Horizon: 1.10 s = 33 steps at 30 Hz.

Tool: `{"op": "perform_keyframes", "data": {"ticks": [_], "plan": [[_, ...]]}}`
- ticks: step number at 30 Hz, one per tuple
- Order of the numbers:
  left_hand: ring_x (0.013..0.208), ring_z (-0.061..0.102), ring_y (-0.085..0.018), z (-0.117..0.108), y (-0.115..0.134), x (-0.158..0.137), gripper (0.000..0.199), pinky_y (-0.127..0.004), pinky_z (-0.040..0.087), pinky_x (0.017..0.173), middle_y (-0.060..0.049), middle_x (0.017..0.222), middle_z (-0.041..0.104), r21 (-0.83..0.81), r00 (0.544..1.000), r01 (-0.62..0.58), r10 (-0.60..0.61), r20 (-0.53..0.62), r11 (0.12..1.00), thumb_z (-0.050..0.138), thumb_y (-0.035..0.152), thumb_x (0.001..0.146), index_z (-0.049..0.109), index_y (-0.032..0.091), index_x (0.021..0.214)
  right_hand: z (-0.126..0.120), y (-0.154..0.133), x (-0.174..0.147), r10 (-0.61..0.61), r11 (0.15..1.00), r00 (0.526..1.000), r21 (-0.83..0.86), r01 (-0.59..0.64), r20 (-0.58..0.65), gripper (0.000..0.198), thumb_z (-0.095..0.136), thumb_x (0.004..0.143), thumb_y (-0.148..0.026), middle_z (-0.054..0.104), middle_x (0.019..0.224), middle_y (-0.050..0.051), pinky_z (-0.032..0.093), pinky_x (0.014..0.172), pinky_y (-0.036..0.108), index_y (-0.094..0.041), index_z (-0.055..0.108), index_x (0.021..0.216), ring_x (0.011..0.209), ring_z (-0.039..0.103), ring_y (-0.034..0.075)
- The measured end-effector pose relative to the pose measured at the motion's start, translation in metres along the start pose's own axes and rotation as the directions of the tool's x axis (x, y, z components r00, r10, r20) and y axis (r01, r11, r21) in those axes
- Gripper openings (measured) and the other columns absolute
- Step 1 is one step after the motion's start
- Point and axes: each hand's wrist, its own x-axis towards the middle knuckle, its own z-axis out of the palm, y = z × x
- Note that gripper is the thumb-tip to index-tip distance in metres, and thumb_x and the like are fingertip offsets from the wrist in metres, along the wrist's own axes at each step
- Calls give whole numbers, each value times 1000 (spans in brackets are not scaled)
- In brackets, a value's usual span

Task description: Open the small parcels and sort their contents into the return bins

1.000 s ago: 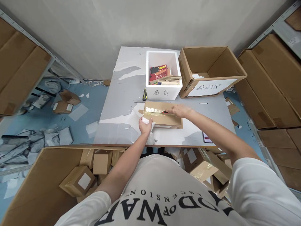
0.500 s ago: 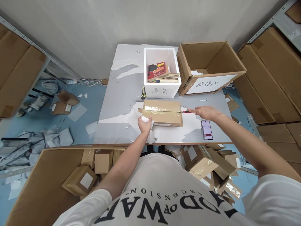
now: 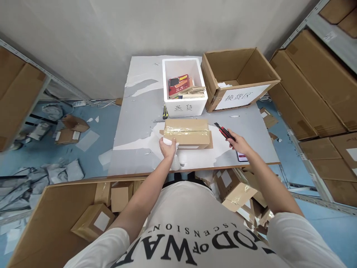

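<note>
A taped cardboard box (image 3: 186, 136) lies on the table in front of me, clear tape running along its top. My left hand (image 3: 167, 147) grips its near left corner. A crumpled white piece of wrapping (image 3: 168, 141) shows at those fingers; whether it is paper or foam I cannot tell. My right hand (image 3: 239, 143) is closed around a red and black utility knife (image 3: 224, 132), held to the right of the box and apart from it, tip pointing up and left. Partly under my right wrist is a phone (image 3: 242, 158).
Behind the box stand a white foam box (image 3: 185, 108) with several books (image 3: 179, 86) and an open carton (image 3: 245, 97) with a handwritten label. A yellow and black cutter (image 3: 165, 112) lies by the foam box. Below the near table edge, a big carton (image 3: 69, 208) holds smaller boxes.
My right hand has drawn the knife away from the box's right end and tilted it upward. My left hand keeps its hold. The view has shifted slightly.
</note>
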Motion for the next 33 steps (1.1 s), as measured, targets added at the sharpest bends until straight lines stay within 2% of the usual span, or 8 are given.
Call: {"op": "perform_keyframes", "data": {"ticks": [2, 4, 9, 13, 18, 23, 28, 33], "plan": [[131, 43, -29, -4, 5, -3, 76, -42, 34, 110, -18, 137, 47, 63, 996, -90, 90, -1, 994, 68, 41, 75, 36, 14, 138, 32, 4, -3, 96, 959, 994, 271, -80, -43, 75, 50, 87, -39, 69, 97, 6, 48, 45, 24, -23, 17, 153, 52, 56, 10], [137, 36, -30, -8, 9, -4, 78, -44, 30, 112, -19, 146, 38, 132, 983, -185, 185, 14, 974, 66, 40, 77, 32, 15, 142, 59, 4, -4, 128, 881, 991, 463, -91, -47, 78, 55, 84, -43, 68, 96, 6, 46, 41, 23, -24, 21, 152, 51, 55, 9], [145, 17, -31, -11, 12, -1, 63, -49, 25, 114, -16, 157, 20, 267, 936, -348, 318, 149, 899, 54, 39, 85, 38, 17, 143, 88, -2, -7, 140, 761, 989, 645, -78, -46, 80, 63, 78, -47, 67, 92, 4, 46, 40, 22, -24, 32, 148, 50, 55, 9], [144, 20, -33, -14, 5, 5, 54, -49, 25, 113, -14, 155, 26, 352, 887, -458, 392, 244, 817, 44, 41, 90, 47, 16, 139, 91, 1, -9, 151, 721, 988, 688, -83, -39, 83, 66, 76, -48, 66, 93, 4, 45, 40, 22, -25, 31, 148, 50, 55, 9], [137, 29, -40, -19, 2, 6, 91, -52, 33, 108, -17, 156, 20, 436, 839, -538, 409, 358, 722, 62, 64, 72, 36, 16, 145, 86, 2, -7, 147, 718, 989, 688, -102, -6, 83, 66, 75, -47, 65, 86, 2, 44, 40, 23, -25, 33, 148, 47, 53, 9], [133, 33, -41, -17, 3, 6, 99, -51, 42, 99, -16, 156, 22, 486, 863, -499, 366, 347, 717, 66, 70, 65, 37, 19, 145, 72, -5, -4, 131, 779, 991, 618, -109, 10, 79, 64, 77, -46, 61, 73, -1, 38, 36, 20, -23, 34, 147, 43, 49, 8], [130, 35, -41, -14, 1, 6, 102, -51, 43, 97, -15, 156, 22, 509, 866, -496, 363, 343, 704, 68, 69, 63, 35, 19, 146, 57, -5, -4, 78, 820, 993, 562, -114, 88, 73, 63, 80, -44, 58, 72, -2, 38, 35, 19, -26, 36, 146, 41, 46, 6], [129, 36, -41, -14, 1, 3, 102, -52, 45, 94, -14, 157, 19, 506, 873, -482, 345, 345, 715, 67, 68, 64, 31, 20, 147, 52, -1, -8, 101, 822, 987, 549, -152, 123, 73, 62, 81, -41, 58, 72, -3, 37, 35, 18, -27, 34, 147, 42, 47, 6]]}}
